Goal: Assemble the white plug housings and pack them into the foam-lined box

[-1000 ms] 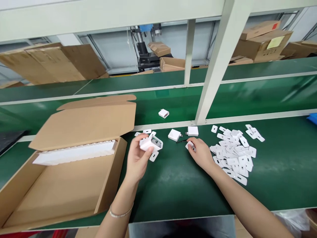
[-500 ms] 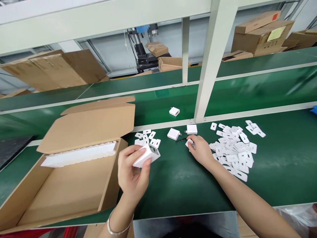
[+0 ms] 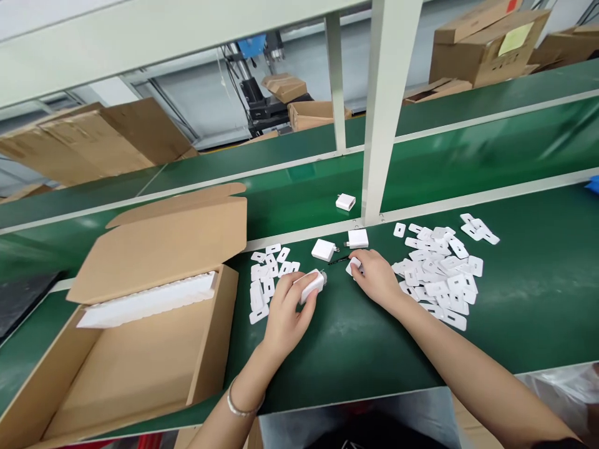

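My left hand [image 3: 287,312] is closed around a white charger [image 3: 311,285], held just above the bench with its pronged end facing right. To the right, my right hand [image 3: 377,280] pinches a small white slotted plate [image 3: 352,267] at the bench surface. A thin black tool [image 3: 339,259] sticks out leftward from near those fingertips; whether the hand grips it too is hard to make out. Just beyond lie two more white chargers, one on the left [image 3: 324,249] and one on the right [image 3: 358,238]. Loose slotted plates form a small group [image 3: 269,269] beside my left hand and a larger pile [image 3: 440,274] beyond my right forearm.
An open cardboard box [image 3: 213,349] with a white insert [image 3: 150,299] stands at the left. A pale metal post [image 3: 386,118] rises behind the bench. Another charger [image 3: 345,201] appears against the green back panel [image 3: 290,199]. Cardboard cartons [image 3: 486,53] sit behind.
My left hand has moved right and turned the charger, so its pronged end now points right. My right hand stays near the same spot with the plate. The view has shifted slightly.
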`<act>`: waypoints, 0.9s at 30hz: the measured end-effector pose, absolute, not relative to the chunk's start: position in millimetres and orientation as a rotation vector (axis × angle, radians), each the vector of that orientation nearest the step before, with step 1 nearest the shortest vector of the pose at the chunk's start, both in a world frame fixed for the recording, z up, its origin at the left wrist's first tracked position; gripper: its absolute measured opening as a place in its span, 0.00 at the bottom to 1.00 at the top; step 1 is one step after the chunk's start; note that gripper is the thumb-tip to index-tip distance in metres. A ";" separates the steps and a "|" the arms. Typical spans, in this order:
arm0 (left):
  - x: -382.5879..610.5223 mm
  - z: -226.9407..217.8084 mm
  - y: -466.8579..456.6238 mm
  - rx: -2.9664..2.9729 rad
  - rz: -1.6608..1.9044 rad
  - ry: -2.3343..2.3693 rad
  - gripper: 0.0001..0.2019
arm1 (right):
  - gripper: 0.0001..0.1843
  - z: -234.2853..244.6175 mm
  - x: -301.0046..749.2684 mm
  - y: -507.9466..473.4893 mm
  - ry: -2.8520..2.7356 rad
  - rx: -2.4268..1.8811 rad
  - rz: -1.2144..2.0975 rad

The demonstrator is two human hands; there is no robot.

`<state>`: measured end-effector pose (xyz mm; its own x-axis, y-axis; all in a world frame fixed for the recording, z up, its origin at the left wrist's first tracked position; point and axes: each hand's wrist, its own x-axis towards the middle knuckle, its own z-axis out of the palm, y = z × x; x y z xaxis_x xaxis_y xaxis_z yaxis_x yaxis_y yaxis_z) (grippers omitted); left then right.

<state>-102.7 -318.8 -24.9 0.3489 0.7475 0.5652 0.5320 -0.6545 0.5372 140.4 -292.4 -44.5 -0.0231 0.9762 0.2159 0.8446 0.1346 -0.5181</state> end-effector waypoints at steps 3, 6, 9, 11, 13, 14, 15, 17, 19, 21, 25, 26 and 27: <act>-102.0 -26.0 -317.9 2.451 1.202 1.099 0.18 | 0.11 -46.2 139.6 -292.5 -1.912 -1.749 0.343; -98.7 -37.5 -315.6 2.432 0.910 1.159 0.16 | 0.11 -48.5 139.8 -292.1 -1.916 -1.748 0.351; -100.0 -38.8 -312.3 2.198 0.910 1.209 0.16 | 0.14 -47.0 140.4 -292.7 -1.915 -1.723 0.307; -102.6 -32.6 -309.2 1.940 1.001 1.209 0.15 | 0.19 -42.1 139.9 -294.8 -1.939 -1.640 0.269; -104.0 -26.1 -305.7 1.678 1.021 1.154 0.15 | 0.27 -35.2 137.8 -298.5 -2.004 -1.478 0.282; -104.0 -24.2 -304.1 1.572 1.010 1.113 0.16 | 0.30 -31.8 136.3 -300.8 -2.043 -1.382 0.308; -103.7 -23.6 -302.8 1.487 0.997 1.072 0.17 | 0.33 -28.9 134.6 -303.1 -2.076 -1.293 0.338; -102.3 -26.2 -301.4 1.377 0.980 1.011 0.18 | 0.35 -25.5 131.2 -307.4 -2.120 -1.171 0.386; -101.3 -31.8 -301.6 1.309 0.963 0.962 0.18 | 0.32 -25.3 128.9 -310.1 -2.133 -1.122 0.406; -101.0 -37.4 -302.9 1.263 0.947 0.921 0.18 | 0.25 -26.6 127.8 -311.1 -2.136 -1.101 0.409; -101.9 -41.9 -304.3 1.235 0.921 0.871 0.17 | 0.18 -28.3 127.0 -310.2 -2.135 -1.082 0.432; -102.7 -41.8 -303.5 1.229 0.910 0.861 0.17 | 0.17 -28.3 127.0 -309.7 -2.134 -1.079 0.436; -104.1 -41.5 -302.0 1.224 0.898 0.854 0.17 | 0.16 -28.2 127.4 -309.1 -2.134 -1.073 0.433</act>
